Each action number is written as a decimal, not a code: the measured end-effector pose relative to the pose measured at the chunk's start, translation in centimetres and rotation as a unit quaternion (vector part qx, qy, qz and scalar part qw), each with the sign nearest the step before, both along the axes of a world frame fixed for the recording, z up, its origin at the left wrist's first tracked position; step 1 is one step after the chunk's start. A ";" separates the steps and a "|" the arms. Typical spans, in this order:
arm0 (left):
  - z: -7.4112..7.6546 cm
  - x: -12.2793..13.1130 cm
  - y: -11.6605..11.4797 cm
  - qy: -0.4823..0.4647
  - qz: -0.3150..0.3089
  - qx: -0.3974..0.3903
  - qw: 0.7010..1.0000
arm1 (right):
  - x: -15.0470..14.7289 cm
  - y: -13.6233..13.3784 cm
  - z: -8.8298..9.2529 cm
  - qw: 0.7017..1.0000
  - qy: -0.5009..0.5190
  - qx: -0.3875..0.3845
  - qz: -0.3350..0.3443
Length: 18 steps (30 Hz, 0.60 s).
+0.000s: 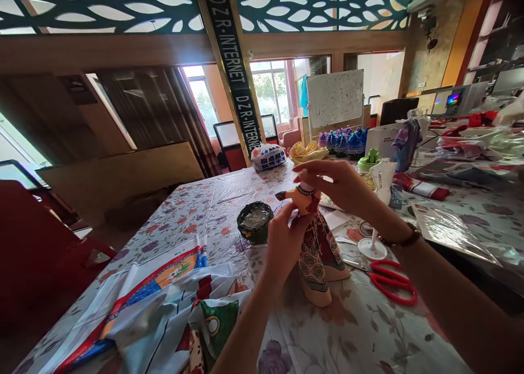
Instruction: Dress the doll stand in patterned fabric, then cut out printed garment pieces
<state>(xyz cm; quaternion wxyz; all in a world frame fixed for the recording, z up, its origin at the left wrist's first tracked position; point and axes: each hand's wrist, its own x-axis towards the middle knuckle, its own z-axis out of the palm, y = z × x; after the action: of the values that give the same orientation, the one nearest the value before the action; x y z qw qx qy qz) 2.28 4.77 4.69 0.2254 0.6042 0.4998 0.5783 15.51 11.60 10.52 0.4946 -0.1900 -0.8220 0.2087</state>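
Observation:
A small doll-like figure [316, 248] stands upright on the table in front of me, in patterned wide-legged trousers with a dark red panel and a dark red top. Its feet are bare and tan. My left hand [286, 235] is closed around its torso, at about waist height. Above it, my right hand [327, 180] is at the figure's neck and covers its head end, fingers pinched together. What they pinch is hidden. A dark beaded band circles the figure's neck. Red-handled scissors [393, 282] lie to the right of the feet.
A dark woven basket [254, 221] stands left of the figure. Printed cloth [164, 303] lies bunched at front left. On the right are a white round stand [372, 248], a green-lidded jar [369, 160] and a clear plastic packet [450, 232]. Several blue and purple dressed items [346, 140] stand behind.

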 end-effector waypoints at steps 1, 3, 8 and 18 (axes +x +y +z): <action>0.1 -0.4 0.1 -0.013 -0.017 -0.006 1.000 | -0.1 0.1 0.6 1.000 -0.014 -0.001 0.009; 0.5 -1.2 0.0 -0.042 -0.049 -0.016 0.998 | -0.5 0.3 1.8 0.999 -0.033 0.000 0.022; 1.5 -3.1 -0.5 -0.138 -0.065 -0.019 0.988 | -2.1 0.9 3.7 0.995 -0.088 0.005 0.036; 2.2 -4.7 -1.2 -0.311 -0.012 0.017 0.950 | -4.7 0.7 5.8 0.993 -0.117 0.021 0.016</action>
<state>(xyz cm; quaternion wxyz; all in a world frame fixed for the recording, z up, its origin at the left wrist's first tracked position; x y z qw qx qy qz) -2.45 3.55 6.92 0.3665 0.4037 0.3880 0.7431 10.80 12.26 16.30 0.3959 -0.1895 -0.8812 0.1755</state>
